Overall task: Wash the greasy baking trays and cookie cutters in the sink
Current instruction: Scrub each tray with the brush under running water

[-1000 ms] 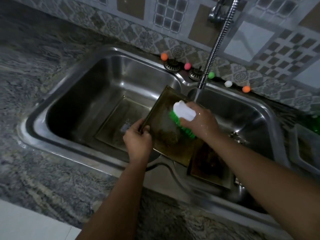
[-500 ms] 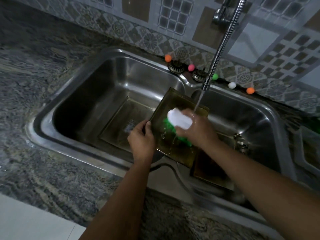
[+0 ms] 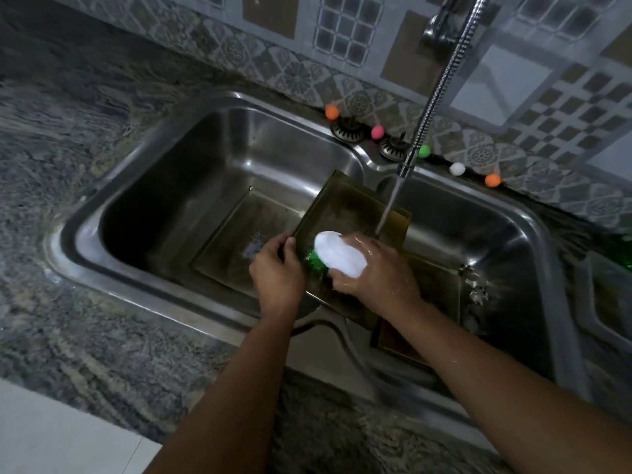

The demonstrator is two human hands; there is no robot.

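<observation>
While water runs in a thin stream from the flexible chrome hose tap (image 3: 441, 83), we look down on a double-bowl stainless steel sink (image 3: 191, 155) set in a grey speckled stone counter (image 3: 68, 114). We see a greasy brown rectangular baking tray (image 3: 345, 206) propped at a tilt across the divider between the two bowls, its far edge raised. The left hand (image 3: 278, 271) grips the tray's left rim, fingers curled over the edge. The right hand (image 3: 379, 268), wet and shiny, is wrapped around a white-backed scrubbing brush with green bristles (image 3: 337, 254), pressing the bristles onto the tray's surface near its left side. The water lands on the tray just beyond the right hand.

A second dark tray (image 3: 239, 230) lies flat on the floor of the left bowl, and a third brown tray (image 3: 434, 295) sits in the right bowl, partly under the tilted one. Beside it, at the right, we make out a small metal cookie cutter (image 3: 477, 290), blurred. Along the back ledge sit small round balls in orange (image 3: 331, 112), pink (image 3: 377, 132), green (image 3: 424, 151), white (image 3: 457, 169) and orange (image 3: 492, 179) below a patterned tile wall (image 3: 342, 29).
</observation>
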